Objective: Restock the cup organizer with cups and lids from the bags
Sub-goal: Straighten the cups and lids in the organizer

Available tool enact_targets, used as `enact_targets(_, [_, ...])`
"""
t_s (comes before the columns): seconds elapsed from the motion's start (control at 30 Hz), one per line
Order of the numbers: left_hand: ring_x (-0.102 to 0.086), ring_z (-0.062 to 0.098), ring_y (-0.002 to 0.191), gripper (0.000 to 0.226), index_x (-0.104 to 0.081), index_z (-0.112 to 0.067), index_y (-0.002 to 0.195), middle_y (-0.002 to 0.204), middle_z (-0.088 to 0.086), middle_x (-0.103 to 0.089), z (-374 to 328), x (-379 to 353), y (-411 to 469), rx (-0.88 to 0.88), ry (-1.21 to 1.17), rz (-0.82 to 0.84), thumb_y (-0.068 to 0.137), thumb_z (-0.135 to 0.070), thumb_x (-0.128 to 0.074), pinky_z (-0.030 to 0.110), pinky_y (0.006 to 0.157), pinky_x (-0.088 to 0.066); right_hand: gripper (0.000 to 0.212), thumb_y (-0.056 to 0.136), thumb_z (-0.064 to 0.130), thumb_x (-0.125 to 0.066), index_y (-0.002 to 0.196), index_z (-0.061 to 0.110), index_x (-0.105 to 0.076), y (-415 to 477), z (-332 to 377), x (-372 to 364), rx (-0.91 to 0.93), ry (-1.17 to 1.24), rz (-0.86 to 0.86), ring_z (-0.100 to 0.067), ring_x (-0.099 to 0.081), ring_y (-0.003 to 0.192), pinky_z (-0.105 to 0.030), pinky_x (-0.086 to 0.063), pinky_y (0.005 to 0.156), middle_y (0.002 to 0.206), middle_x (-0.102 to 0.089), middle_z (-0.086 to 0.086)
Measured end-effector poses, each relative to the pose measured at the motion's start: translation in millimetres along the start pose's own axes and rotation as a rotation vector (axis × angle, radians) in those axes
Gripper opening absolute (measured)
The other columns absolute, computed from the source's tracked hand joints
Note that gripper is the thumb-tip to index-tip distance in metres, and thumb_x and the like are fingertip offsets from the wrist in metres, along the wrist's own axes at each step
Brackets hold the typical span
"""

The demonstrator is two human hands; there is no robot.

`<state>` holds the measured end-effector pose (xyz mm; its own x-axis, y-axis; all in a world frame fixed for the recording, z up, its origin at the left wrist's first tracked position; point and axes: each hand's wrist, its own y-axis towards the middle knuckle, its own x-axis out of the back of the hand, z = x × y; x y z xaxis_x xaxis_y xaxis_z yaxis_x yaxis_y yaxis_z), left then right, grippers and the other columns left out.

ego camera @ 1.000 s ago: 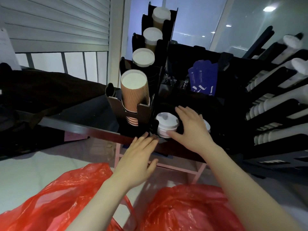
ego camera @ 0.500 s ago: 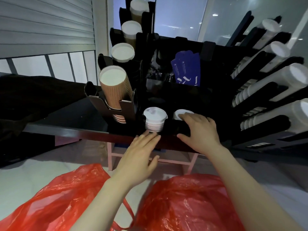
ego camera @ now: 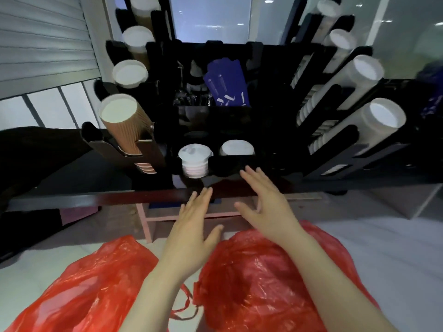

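The black cup organizer [ego camera: 215,121] stands on a dark table. Brown ribbed cups [ego camera: 124,130] fill its left slots and white cups [ego camera: 374,121] its right slots. Two stacks of white lids sit low in the front: the left lid stack [ego camera: 194,159] and the right lid stack [ego camera: 236,147]. My left hand [ego camera: 194,226] is open, fingers spread, just below the left stack. My right hand [ego camera: 266,202] is open too, in front of the right stack, touching nothing. Two red plastic bags lie under my arms: the left bag [ego camera: 79,291] and the right bag [ego camera: 259,279].
The table's front edge [ego camera: 96,200] runs across the middle. A pink frame [ego camera: 146,224] stands under it. Blue packets [ego camera: 225,87] sit in the organizer's centre compartment. A shuttered window [ego camera: 43,44] is at the left, and dark cloth [ego camera: 36,149] lies on the table's left.
My right hand has come off the right lid stack and drawn back toward me. My left hand has barely moved. The view has shifted right, centring the organizer.
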<state>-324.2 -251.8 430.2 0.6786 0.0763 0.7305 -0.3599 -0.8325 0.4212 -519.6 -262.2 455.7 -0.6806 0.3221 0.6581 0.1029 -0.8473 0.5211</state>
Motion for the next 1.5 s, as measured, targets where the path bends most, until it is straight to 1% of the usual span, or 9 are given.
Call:
enact_targets(0.07, [0.021,-0.027,0.124,0.072,-0.004,-0.040,0.147,0.135,-0.042,0.012,-10,-16,-5,0.017,-0.008,0.015,0.093,-0.037,-0.052,0.031,0.116,-0.019,0.063,0.087,0.027,-0.067,0.143,0.028,-0.039,-27,-10,3,-0.047,0.019,-0.025,0.005,-0.011,0.140,-0.014,-0.013,0.111,0.146,-0.027,0.022])
enact_targets(0.2, [0.017,-0.026,0.125,0.073,-0.007,-0.041,0.147,0.143,-0.033,0.002,-31,-57,-15,-0.002,-0.007,0.082,0.092,-0.036,-0.053,0.021,0.114,-0.005,0.052,0.087,0.019,-0.068,0.133,0.033,-0.049,-81,-55,26,-0.261,0.070,-0.098,-0.001,-0.029,0.136,-0.031,-0.032,0.111,0.135,-0.039,0.023])
enact_targets(0.33, [-0.005,-0.003,0.139,0.072,-0.016,-0.032,0.148,0.148,-0.021,-0.011,-58,-107,-14,-0.004,0.014,0.130,0.090,-0.031,-0.057,0.016,0.112,-0.003,0.038,0.086,0.018,-0.068,0.123,0.024,-0.062,-119,-104,56,-0.447,0.132,-0.198,-0.005,-0.054,0.116,-0.009,-0.035,0.096,0.119,-0.058,0.017])
enact_targets(0.6, [-0.027,0.012,0.139,0.061,-0.034,-0.022,0.145,0.149,-0.003,-0.035,-162,-236,16,0.068,-0.017,0.153,0.089,-0.023,-0.059,0.011,0.109,-0.008,0.031,0.086,0.019,-0.066,0.117,0.025,-0.065,-169,-214,137,-0.459,0.103,0.005,0.005,-0.050,0.108,0.004,-0.027,0.089,0.113,-0.059,0.021])
enact_targets(0.8, [-0.025,0.010,0.141,0.057,-0.039,-0.026,0.142,0.149,-0.008,-0.036,-221,-310,34,0.134,-0.052,0.168,0.088,-0.021,-0.058,0.030,0.115,-0.019,0.032,0.089,0.022,-0.062,0.120,0.026,-0.063,-197,-282,194,-0.518,0.037,0.157,-0.007,-0.050,0.118,-0.007,-0.029,0.090,0.124,-0.061,0.013])
enact_targets(0.93, [-0.016,0.011,0.144,0.056,-0.038,-0.035,0.141,0.149,-0.013,-0.036,-247,-333,40,0.272,0.107,0.110,0.088,-0.028,-0.056,0.043,0.111,0.017,0.031,0.090,0.025,-0.061,0.121,0.028,-0.062,-219,-310,225,-0.587,0.032,0.174,-0.008,-0.051,0.117,-0.011,-0.031,0.088,0.124,-0.060,0.014])
enact_targets(1.1, [-0.001,0.010,0.145,0.064,-0.025,-0.036,0.146,0.157,-0.010,-0.016,-252,-341,43,0.400,0.195,0.247,0.088,-0.038,-0.054,0.058,0.108,0.015,0.029,0.090,0.023,-0.062,0.118,0.028,-0.063,-238,-324,237,-0.649,0.084,0.072,0.005,-0.053,0.067,-0.002,-0.033,0.069,0.117,-0.061,0.016])
enact_targets(1.17, [0.002,0.011,0.146,0.065,-0.023,-0.035,0.147,0.158,-0.009,-0.014,-256,-344,43,0.440,0.226,0.226,0.089,-0.038,-0.053,0.060,0.108,0.012,0.027,0.090,0.024,-0.061,0.117,0.030,-0.063,-246,-329,239,-0.656,0.112,0.074,0.015,-0.054,0.075,0.001,-0.034,0.069,0.116,-0.059,0.018])
enact_targets(1.5, [-0.006,0.005,0.143,0.066,-0.022,-0.025,0.149,0.157,-0.007,-0.016,-301,-343,84,0.373,0.105,-0.003,0.092,-0.030,-0.055,0.023,0.113,-0.009,0.027,0.090,0.024,-0.061,0.116,0.032,-0.062,-209,-370,278,-0.484,0.157,0.163,0.006,-0.050,0.096,0.001,-0.029,0.081,0.112,-0.053,0.030])
